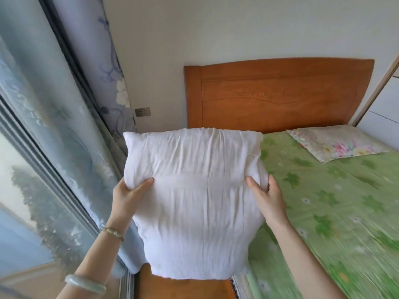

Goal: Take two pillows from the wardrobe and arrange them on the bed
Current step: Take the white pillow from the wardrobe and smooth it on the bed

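- You hold the white pillow (194, 190) in the air with 2 hands, 1 on each side edge. This keeps it flat and level, so it can go down straight.
- Your left hand (129, 193) grips the left side. The thumb lies on the top face and the other fingers are hidden under the fabric.
- Your right hand (267, 197) grips the right side in the same way, thumb on top. Both grips are closed on the pillow and the fabric bunches a little at each thumb.
- The pillow hangs over the left edge of the bed (334, 201), near its head-left corner. Its far edge reaches toward the headboard (280, 93). I cannot tell if it touches the sheet.
- The floral pillow (336, 143) already lies at the head edge, toward the head-right corner. I judge this 1 is placed, so the white pillow is number 2 of 2.
- The free place at the head edge is on the left, beside the floral pillow. Probably this is why you carry the white one there.
- The curtain (54, 126) hangs near your left arm, so I think you should lower the pillow with care on that side.
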A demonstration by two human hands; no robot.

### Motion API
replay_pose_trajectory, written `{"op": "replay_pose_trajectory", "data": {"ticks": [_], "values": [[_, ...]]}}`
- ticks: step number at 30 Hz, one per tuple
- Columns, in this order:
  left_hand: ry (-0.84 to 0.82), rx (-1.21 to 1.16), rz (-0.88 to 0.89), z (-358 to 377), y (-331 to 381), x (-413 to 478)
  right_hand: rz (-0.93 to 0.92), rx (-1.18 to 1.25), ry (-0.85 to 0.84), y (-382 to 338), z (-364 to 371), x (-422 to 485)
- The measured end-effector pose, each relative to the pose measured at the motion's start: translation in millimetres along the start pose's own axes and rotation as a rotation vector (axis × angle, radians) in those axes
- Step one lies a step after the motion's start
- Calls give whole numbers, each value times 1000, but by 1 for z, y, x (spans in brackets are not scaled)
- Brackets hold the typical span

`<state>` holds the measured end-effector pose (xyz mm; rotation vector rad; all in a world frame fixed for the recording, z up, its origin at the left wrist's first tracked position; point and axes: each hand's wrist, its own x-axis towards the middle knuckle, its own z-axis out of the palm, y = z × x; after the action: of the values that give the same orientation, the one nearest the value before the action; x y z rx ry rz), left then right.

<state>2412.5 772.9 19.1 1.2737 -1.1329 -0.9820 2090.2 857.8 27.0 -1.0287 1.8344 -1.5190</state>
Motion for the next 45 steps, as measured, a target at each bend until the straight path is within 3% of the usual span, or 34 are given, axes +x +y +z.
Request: {"op": "replay_pose_trajectory", "data": {"ticks": [21,31,39,45], "values": [[-185,-28,-94,212,-39,351,74,93,137,17,100,335],[-489,-33,-142,359,-44,473,105,14,439,26,79,427],[-843,-56,-63,506,-30,553,198,-58,813,27,62,478],[-1017,-52,-33,577,-17,595,234,-96,997,14,77,501]]}}
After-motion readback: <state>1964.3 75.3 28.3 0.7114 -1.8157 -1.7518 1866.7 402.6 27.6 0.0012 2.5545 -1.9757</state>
